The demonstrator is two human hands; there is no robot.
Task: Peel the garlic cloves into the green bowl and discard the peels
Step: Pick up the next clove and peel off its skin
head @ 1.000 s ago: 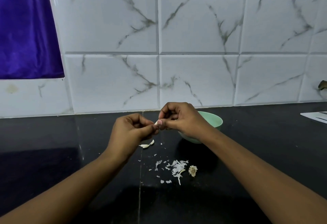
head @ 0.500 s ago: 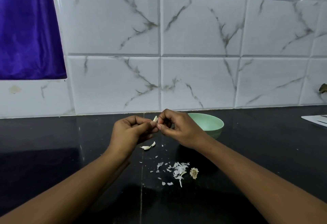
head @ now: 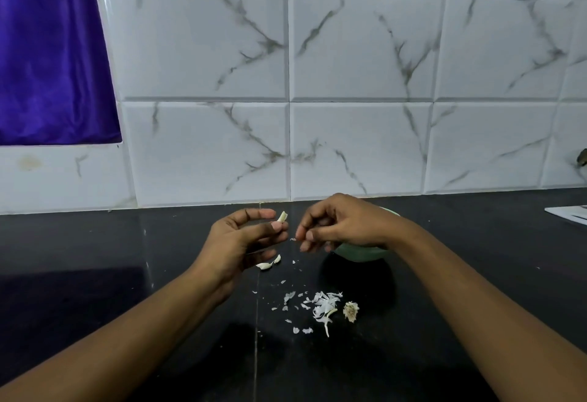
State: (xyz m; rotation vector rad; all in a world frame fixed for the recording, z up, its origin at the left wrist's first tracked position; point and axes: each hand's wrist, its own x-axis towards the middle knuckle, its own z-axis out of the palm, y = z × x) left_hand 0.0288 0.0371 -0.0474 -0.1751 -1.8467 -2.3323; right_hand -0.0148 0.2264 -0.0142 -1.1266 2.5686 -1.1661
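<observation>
Left grip (head: 243, 238) tight on garlic clove (head: 282, 216)

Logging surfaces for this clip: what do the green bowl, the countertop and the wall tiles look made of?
Green bowl: probably plastic or melamine, matte pale green, no glare; ceramic not excluded. Countertop: polished black stone, likely granite, with faint reflections. Wall tiles: glossy glazed ceramic, grey marble-look veining, bevelled edges, a light glint.
</observation>
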